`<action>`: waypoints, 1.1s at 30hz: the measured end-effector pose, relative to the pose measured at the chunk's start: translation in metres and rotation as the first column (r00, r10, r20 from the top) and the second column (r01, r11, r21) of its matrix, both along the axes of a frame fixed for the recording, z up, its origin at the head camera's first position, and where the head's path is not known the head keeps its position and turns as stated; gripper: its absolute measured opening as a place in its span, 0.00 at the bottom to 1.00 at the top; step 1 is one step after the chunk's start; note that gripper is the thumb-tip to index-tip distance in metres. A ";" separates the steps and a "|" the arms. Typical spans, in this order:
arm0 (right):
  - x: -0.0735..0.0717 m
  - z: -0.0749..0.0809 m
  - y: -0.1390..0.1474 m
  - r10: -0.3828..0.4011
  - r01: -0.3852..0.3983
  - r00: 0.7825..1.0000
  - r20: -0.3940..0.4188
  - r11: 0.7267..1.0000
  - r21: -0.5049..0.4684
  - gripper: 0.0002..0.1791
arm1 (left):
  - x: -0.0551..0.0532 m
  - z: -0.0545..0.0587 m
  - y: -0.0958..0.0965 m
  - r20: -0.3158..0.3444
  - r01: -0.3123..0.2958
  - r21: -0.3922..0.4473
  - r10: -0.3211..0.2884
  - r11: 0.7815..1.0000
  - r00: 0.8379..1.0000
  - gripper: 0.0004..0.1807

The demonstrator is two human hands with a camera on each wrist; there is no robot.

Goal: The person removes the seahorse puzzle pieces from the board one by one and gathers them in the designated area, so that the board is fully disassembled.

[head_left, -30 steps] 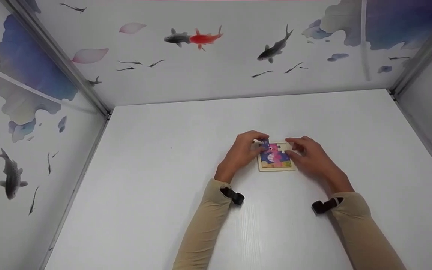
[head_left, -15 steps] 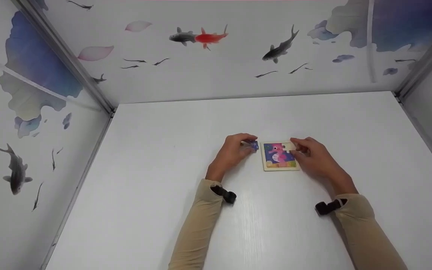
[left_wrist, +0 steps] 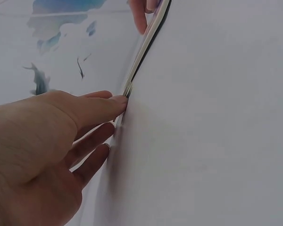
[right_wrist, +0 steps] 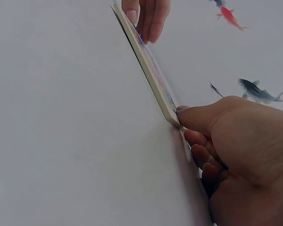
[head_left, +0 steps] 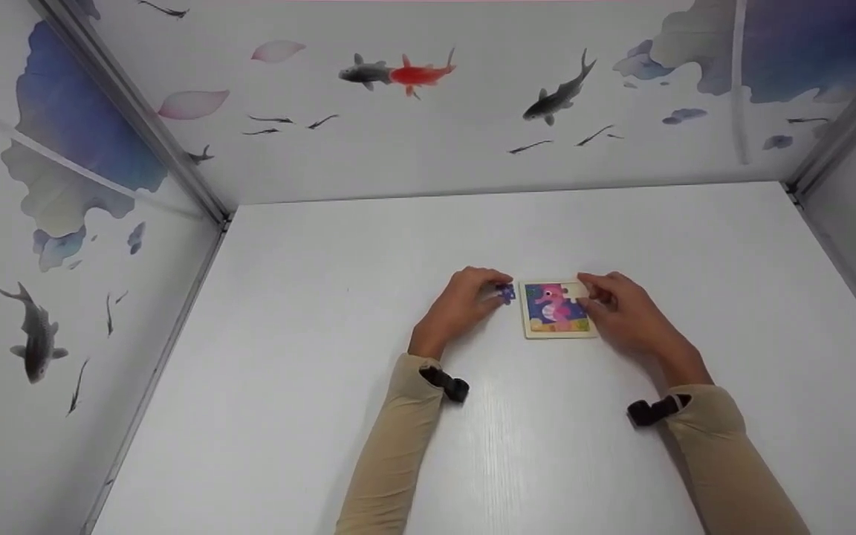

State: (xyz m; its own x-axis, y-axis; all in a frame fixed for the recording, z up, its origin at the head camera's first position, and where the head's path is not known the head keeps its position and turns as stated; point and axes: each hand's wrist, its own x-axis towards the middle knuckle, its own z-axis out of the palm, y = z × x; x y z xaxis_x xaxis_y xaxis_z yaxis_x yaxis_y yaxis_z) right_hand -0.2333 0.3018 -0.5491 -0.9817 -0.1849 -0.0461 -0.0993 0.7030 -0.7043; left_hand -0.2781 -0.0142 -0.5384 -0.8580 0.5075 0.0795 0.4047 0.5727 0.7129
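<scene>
In the head view my left hand (head_left: 459, 308) pinches a small dark-blue puzzle piece (head_left: 507, 293) between thumb and fingers, just left of the puzzle board. The square wooden puzzle board (head_left: 523, 316) lies on the table, showing a pink seahorse (head_left: 549, 303) on blue. Bare wood (head_left: 574, 290) shows in its upper right part. My right hand (head_left: 625, 312) holds the board's right edge. From the right wrist, the thumb (right_wrist: 198, 117) lies on the board's corner, with the other fingers curled beside it. The left wrist view shows the piece edge-on at the left fingertips.
A white table (head_left: 309, 334) spreads around the board. White walls with painted fish and lotus leaves (head_left: 428, 134) stand behind and at the sides. Each wrist wears a black camera; one (head_left: 449, 385) is on the left, one (head_left: 655, 410) on the right.
My left hand has drawn the blue piece leftward, from over the board's upper left part to beside it, and the piece now looks flatter. The right hand keeps its hold on the board.
</scene>
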 end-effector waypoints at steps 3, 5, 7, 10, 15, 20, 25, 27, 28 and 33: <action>0.000 0.000 0.000 -0.001 0.001 1.000 0.002 1.000 -0.004 0.31 | 0.000 -0.001 -0.001 0.013 -0.004 0.008 0.004 1.000 1.000 0.22; 0.000 -0.001 -0.001 0.000 0.000 1.000 0.002 1.000 -0.006 0.31 | 0.000 -0.002 -0.002 0.016 -0.005 0.013 0.005 1.000 1.000 0.22; 0.000 -0.001 0.000 0.003 -0.003 1.000 -0.008 1.000 -0.003 0.30 | -0.001 -0.002 -0.002 0.015 -0.001 0.022 0.001 1.000 1.000 0.22; -0.001 -0.002 0.000 0.009 -0.009 1.000 -0.025 1.000 0.009 0.30 | -0.002 -0.003 -0.001 0.013 0.002 0.027 -0.002 1.000 1.000 0.21; -0.001 -0.003 -0.001 0.016 -0.016 0.999 -0.033 1.000 0.021 0.30 | -0.001 -0.003 0.000 0.006 -0.007 0.019 0.007 1.000 1.000 0.20; -0.001 -0.001 -0.002 0.019 -0.018 0.999 -0.041 1.000 0.023 0.29 | 0.000 -0.002 0.002 0.007 -0.019 0.020 0.019 1.000 1.000 0.20; -0.002 -0.001 -0.002 0.015 -0.015 0.999 -0.045 1.000 0.017 0.29 | 0.002 0.001 0.003 0.005 -0.045 0.034 0.045 0.998 0.999 0.20; -0.002 -0.001 -0.002 0.017 -0.016 0.999 -0.046 1.000 0.016 0.29 | 0.002 0.003 0.005 -0.004 -0.058 0.043 0.058 0.997 0.998 0.19; -0.001 -0.001 -0.002 0.017 -0.016 0.999 -0.043 1.000 0.016 0.29 | 0.003 0.003 0.007 -0.012 -0.059 0.044 0.059 0.997 0.998 0.19; -0.001 -0.001 0.001 0.019 -0.018 0.999 -0.030 1.000 0.022 0.29 | 0.005 0.005 0.025 -0.026 0.024 0.045 -0.023 0.999 0.999 0.18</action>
State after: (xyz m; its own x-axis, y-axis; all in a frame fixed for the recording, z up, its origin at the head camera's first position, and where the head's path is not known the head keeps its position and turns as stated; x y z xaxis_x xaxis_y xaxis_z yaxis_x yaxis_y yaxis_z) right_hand -0.2343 0.3026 -0.5501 -0.9791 -0.2022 -0.0210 -0.1332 0.7162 -0.6850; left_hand -0.2735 0.0104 -0.5333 -0.8432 0.5230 0.1242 0.4359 0.5299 0.7275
